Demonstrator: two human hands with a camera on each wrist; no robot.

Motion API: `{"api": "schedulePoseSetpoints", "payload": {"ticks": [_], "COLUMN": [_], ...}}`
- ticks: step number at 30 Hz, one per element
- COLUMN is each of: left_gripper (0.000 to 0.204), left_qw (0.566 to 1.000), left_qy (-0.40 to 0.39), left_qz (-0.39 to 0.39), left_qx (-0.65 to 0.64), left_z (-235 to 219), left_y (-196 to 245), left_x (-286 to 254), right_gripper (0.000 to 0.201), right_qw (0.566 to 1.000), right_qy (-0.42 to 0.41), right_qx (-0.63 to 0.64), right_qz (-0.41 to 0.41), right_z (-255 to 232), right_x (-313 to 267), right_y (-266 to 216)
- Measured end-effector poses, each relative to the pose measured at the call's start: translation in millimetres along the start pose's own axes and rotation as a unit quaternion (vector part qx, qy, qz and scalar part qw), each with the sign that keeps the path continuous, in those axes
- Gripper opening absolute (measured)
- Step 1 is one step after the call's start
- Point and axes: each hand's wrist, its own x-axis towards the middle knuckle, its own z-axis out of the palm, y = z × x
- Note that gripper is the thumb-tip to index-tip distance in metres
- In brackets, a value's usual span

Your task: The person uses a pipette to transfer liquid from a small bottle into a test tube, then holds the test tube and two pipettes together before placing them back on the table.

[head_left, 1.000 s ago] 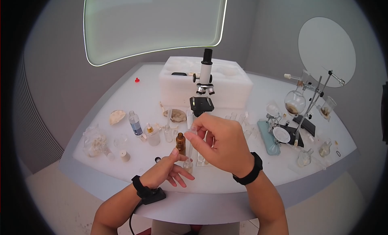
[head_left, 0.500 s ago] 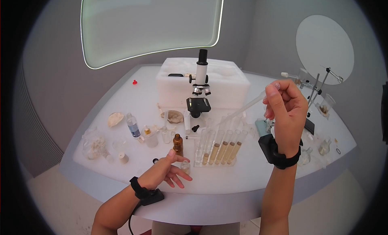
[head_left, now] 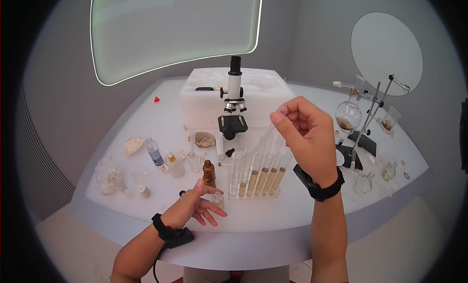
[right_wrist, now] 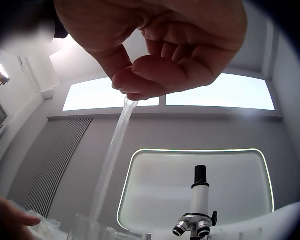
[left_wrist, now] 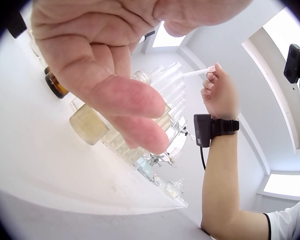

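Note:
My right hand [head_left: 308, 134] pinches the top of a long, thin translucent pipette [right_wrist: 112, 150] between thumb and fingertips. It slants down to the left over a row of test tubes [head_left: 263, 180], several part-filled with cloudy tan liquid. These stand in a clear rack [head_left: 253, 197]. Spread fingers on my left hand [head_left: 194, 209] lie around a small clear glass bottle [head_left: 218, 201], the index finger reaching by its neck. Pale yellowish liquid shows in that bottle [left_wrist: 87, 125] in the left wrist view, partly behind the fingers. Just behind stands an amber bottle [head_left: 208, 172].
A microscope [head_left: 234, 95] stands behind the rack before a white foam block [head_left: 195, 107]. Flask and clamp stand [head_left: 348, 117] occupy the right side. At left are a labelled bottle [head_left: 154, 151], a plastic bag [head_left: 108, 178] and a plastic cup [head_left: 176, 167].
My right hand has lifted the pipette away from the small bottle, swung right, then come back left over the test tubes. The left hand stays by the bottle.

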Motion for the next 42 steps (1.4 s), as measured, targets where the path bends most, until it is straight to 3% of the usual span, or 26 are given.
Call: {"api": "schedulePoseSetpoints", "payload": {"ticks": [6, 8, 17, 30, 42], "left_gripper": [0.089, 0.089, 0.089, 0.087, 0.087], "left_qw": [1.0, 1.0, 1.0, 1.0, 1.0], "left_qy": [0.005, 0.005, -0.002, 0.004, 0.004], "left_qz": [0.002, 0.003, 0.005, -0.002, 0.002], "left_qx": [-0.004, -0.004, -0.004, -0.005, -0.005], "left_z": [0, 0, 0, 0, 0], "left_y": [-1, 0, 0, 0, -1], "left_x": [0, 0, -1, 0, 0], "right_gripper": [0.016, 0.016, 0.018, 0.018, 0.013], "right_qw": [0.993, 0.978, 0.952, 0.935, 0.936], "right_qy": [-0.082, -0.148, -0.2, -0.211, -0.193], "right_qx": [-0.08, -0.132, -0.223, -0.282, -0.283], "right_qz": [-0.022, -0.056, -0.066, -0.044, -0.087], "right_z": [16, 18, 12, 13, 17], "right_x": [-4, -4, -5, -7, -6], "right_y": [6, 11, 13, 8, 11]}}
